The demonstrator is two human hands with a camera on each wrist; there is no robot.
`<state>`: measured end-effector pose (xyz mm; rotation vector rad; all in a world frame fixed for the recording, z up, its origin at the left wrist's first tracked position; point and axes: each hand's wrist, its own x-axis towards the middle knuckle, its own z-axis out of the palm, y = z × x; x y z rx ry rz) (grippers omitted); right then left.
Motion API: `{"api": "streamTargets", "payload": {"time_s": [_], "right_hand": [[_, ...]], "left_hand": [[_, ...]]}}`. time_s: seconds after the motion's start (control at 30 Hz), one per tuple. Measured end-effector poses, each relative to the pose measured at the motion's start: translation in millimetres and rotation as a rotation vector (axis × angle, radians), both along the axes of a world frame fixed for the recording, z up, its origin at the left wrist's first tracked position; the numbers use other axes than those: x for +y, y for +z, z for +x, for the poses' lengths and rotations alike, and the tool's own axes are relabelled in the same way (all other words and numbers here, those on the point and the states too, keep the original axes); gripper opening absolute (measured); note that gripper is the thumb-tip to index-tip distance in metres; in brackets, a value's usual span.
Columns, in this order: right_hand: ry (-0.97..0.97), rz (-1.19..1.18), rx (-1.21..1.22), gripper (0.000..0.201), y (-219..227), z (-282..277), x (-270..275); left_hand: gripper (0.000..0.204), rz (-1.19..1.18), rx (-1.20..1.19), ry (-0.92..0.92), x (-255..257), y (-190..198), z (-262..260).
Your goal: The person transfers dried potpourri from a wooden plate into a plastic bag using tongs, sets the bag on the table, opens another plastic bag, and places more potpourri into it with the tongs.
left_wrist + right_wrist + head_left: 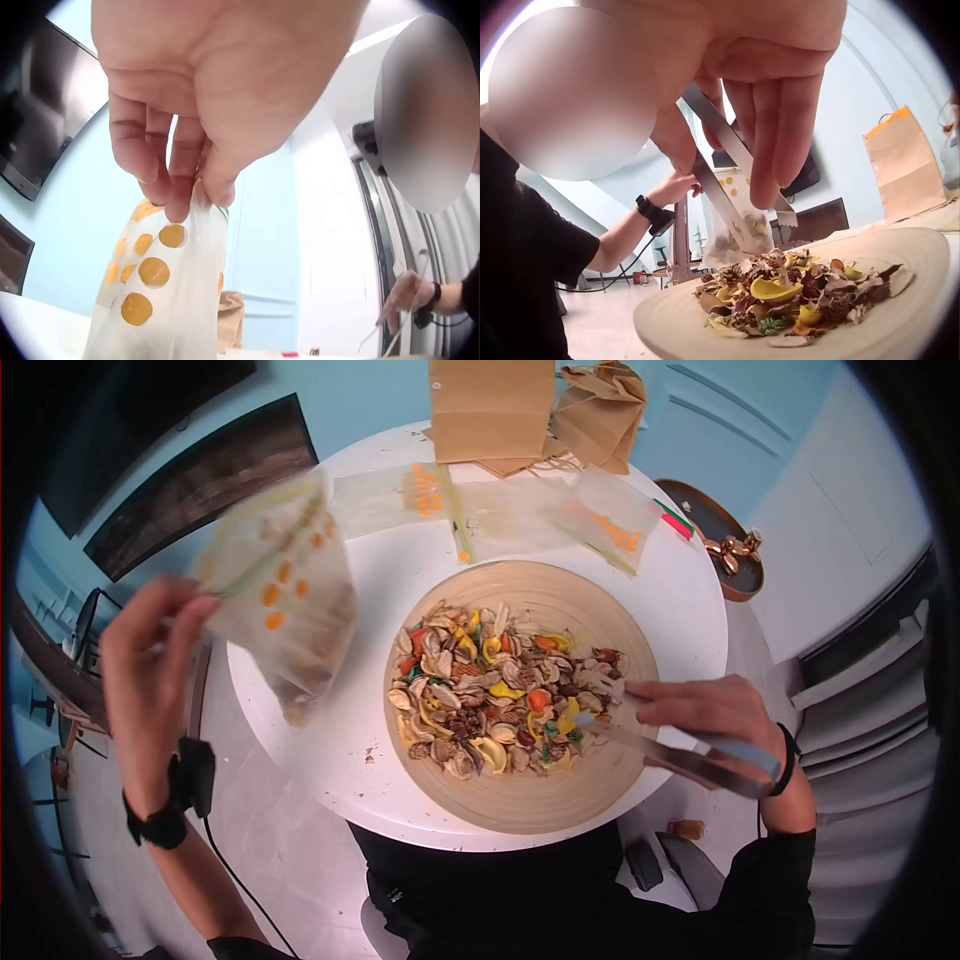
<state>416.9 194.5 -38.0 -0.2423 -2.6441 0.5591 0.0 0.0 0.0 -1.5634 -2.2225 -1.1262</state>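
My left hand [150, 660] pinches the top of a clear plastic bag with orange dots [285, 585] and holds it up left of the table; in the left wrist view the fingers [176, 180] grip the bag [161, 292] at its top edge. The bag holds some dried pieces at its bottom. My right hand [710, 720] grips metal tongs [660, 750], whose tips rest at the right side of the potpourri [500, 690] heaped in a wide wooden bowl [540, 800]. In the right wrist view the tongs [735, 180] point down at the mix [780, 289].
The bowl sits on a round white table [360, 760]. Further dotted bags [440, 495] lie flat at the back, with brown paper bags [490, 405] behind them. A brown tray with gold ornaments [735, 550] stands at the right.
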Motion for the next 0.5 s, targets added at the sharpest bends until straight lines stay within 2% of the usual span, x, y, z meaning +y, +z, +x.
{"api": "streamTargets", "payload": {"time_s": [0.03,0.07,0.1,0.17,0.27,0.37,0.5], "right_hand": [[0.011,0.019,-0.016,0.042,4.6,4.3,-6.1],[0.023,0.033,-0.033,0.042,7.3,8.2,-12.5],[0.014,-0.039,-0.011,0.042,-4.1,17.5,-14.0],[0.099,-0.065,-0.123,0.036,-2.4,26.6,-13.7],[0.104,-0.016,-0.176,0.043,-13.2,26.3,-9.8],[0.115,-0.004,-0.252,0.05,-23.0,21.4,-4.1],[0.124,-0.058,-0.228,0.052,-31.3,4.9,11.8]], "left_hand": [[0.011,0.005,-0.008,-0.011,2.9,-3.6,-0.5],[0.011,0.05,-0.04,0.064,-6.5,-6.1,-0.8],[0.011,-0.043,-0.058,0.093,-11.1,3.1,-1.2],[0.009,-0.079,0.057,-0.027,-3.3,-24.6,0.4],[0.008,-0.12,0.12,0.001,0.7,-32.4,19.1],[0.01,-0.04,0.127,0.016,-3.0,-24.1,18.3],[0.008,-0.145,0.187,0.008,7.3,-17.9,35.0]]}}
